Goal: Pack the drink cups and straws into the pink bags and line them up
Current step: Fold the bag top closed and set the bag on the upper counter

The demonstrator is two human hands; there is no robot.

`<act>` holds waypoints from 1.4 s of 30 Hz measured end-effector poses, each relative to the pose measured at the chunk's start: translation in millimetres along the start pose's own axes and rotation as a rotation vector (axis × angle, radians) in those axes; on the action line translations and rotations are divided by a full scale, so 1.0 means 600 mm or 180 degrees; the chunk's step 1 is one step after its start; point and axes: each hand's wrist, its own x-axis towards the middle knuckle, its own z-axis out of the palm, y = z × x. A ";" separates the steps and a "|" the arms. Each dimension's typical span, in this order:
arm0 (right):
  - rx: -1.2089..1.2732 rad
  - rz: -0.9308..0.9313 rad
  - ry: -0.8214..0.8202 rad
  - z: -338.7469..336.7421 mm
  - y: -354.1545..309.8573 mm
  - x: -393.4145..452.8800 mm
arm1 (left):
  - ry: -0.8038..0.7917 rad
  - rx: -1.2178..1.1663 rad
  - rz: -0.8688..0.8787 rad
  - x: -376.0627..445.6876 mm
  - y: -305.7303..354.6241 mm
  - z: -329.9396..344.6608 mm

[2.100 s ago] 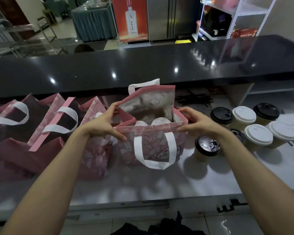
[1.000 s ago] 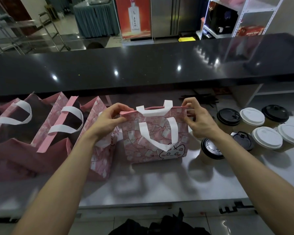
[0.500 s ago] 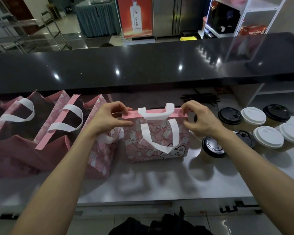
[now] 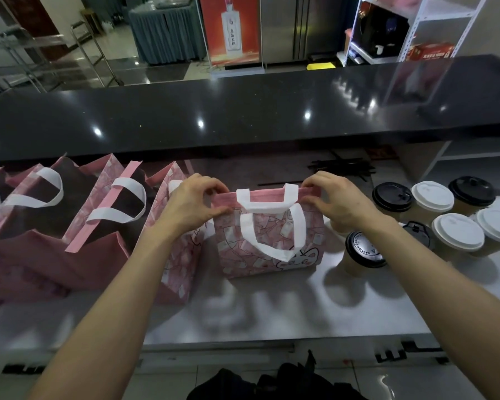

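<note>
A pink patterned bag [image 4: 267, 246] with white handles stands on the steel worktop [image 4: 272, 307], its top edges pressed flat together. My left hand [image 4: 194, 204] pinches the left end of that top edge and my right hand [image 4: 334, 202] pinches the right end. What the bag contains is hidden. To its right stand several lidded paper cups, one with a black lid [image 4: 362, 251] nearest and white-lidded ones [image 4: 458, 232] further right. Black straws [image 4: 344, 167] lie behind the bag, under the counter's overhang.
More pink bags [image 4: 113, 209] stand open in a row to the left, the nearest touching the held bag's left side. A black glossy counter [image 4: 243, 111] runs across above the worktop. Dark cloth [image 4: 272, 385] lies below the front edge.
The bag's mouth, open two seconds ago with cup lids showing inside, is now pressed shut. Both hands slid up to the top corners and have held there for the last half second.
</note>
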 end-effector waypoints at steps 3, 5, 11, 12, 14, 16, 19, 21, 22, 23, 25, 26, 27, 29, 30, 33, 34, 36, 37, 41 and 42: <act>-0.0085 -0.0119 0.0011 0.000 -0.012 0.002 | 0.0226 0.0266 0.0185 -0.003 0.010 0.013; -0.0092 -0.0162 -0.0014 -0.003 -0.019 0.003 | 0.0395 0.0306 0.0112 -0.005 0.016 0.021; -0.0186 -0.0192 0.0168 0.006 -0.033 0.008 | 0.0545 0.0444 -0.0190 -0.006 0.028 0.036; -0.0178 -0.0215 0.0199 0.009 -0.036 0.008 | 0.0500 0.0430 -0.0160 -0.003 0.029 0.035; -0.0128 -0.0241 0.0272 0.013 -0.038 0.006 | 0.0349 0.0177 -0.0041 0.002 0.032 0.029; -0.0105 -0.0258 0.0318 0.013 -0.039 0.004 | 0.0188 -0.0243 -0.0052 0.006 0.038 0.024; -0.0057 -0.0222 0.0312 0.015 -0.040 0.003 | 0.0123 -0.0572 -0.0209 0.013 0.041 0.028; -0.0013 -0.0194 0.0307 0.017 -0.039 0.004 | 0.0161 -0.0497 -0.0240 0.016 0.038 0.031; 0.0008 -0.0158 0.0304 0.017 -0.038 0.004 | 0.0161 -0.0408 -0.0239 0.018 0.037 0.033; 0.0058 -0.0116 0.0291 0.018 -0.035 0.003 | 0.0140 -0.0364 -0.0253 0.019 0.035 0.033; 0.0251 0.0018 0.0238 0.013 -0.034 -0.001 | 0.0005 -0.0475 -0.0294 0.019 0.034 0.024; 0.0372 0.0111 0.0198 0.007 -0.034 -0.003 | -0.0109 -0.0581 -0.0282 0.018 0.033 0.016; 0.0467 0.0198 0.0143 0.000 -0.033 -0.005 | -0.0233 -0.0684 -0.0222 0.020 0.033 0.008; 0.0562 0.0331 -0.0030 -0.013 -0.039 -0.003 | -0.0421 -0.0775 -0.0075 0.024 0.038 -0.007; 0.0603 0.0414 -0.0079 -0.019 -0.045 0.002 | -0.0464 -0.0809 -0.0049 0.026 0.041 -0.012; 0.0506 0.0572 -0.0192 -0.033 -0.065 0.024 | -0.0529 -0.0839 -0.0201 0.035 0.061 -0.015; 0.0298 0.0538 -0.0269 -0.037 -0.072 0.031 | -0.0582 -0.0799 -0.0212 0.037 0.066 -0.014; -0.0039 0.0347 -0.0562 -0.041 -0.085 0.040 | -0.0703 -0.0595 -0.0120 0.041 0.075 -0.009; -0.0205 0.0248 -0.0787 -0.042 -0.091 0.044 | -0.0766 -0.0467 -0.0071 0.043 0.080 -0.008; -0.0633 0.0032 -0.1059 -0.026 -0.111 0.058 | -0.0860 0.0116 0.0108 0.056 0.102 0.000; -0.0637 0.0009 -0.0968 -0.020 -0.115 0.059 | -0.0852 0.0259 0.0162 0.058 0.107 0.003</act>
